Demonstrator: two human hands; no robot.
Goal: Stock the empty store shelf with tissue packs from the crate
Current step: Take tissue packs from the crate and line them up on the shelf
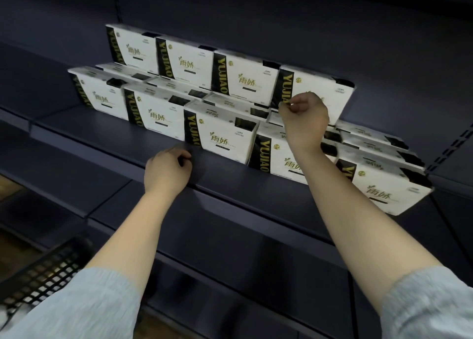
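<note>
The left hand (167, 172) is low, at the front edge of the dark shelf (158, 139). Its fingers are curled in and it holds nothing. The right hand (303, 120) is up higher, in front of the tissue packs. Its fingers are curled too, with the fingertips close to the thumb. It sits right at the lower left corner of the top pack on the right (314, 93), but I cannot tell if it is pinching that pack or only near it. The two hands are well apart.

The tissue packs are white with a black stripe and gold letters. A front row (220, 131) of them stands on the shelf, side by side. More packs lie flat behind that row, and a top row (184, 59) stands on those, close to the back wall of the shelf. The right arm reaches over the front row and hides part of one pack there.

A black crate (48, 269) with a grid of holes is down at the bottom left, beside the left sleeve (76, 308). Lower dark shelves (230, 249) are under the arms.
</note>
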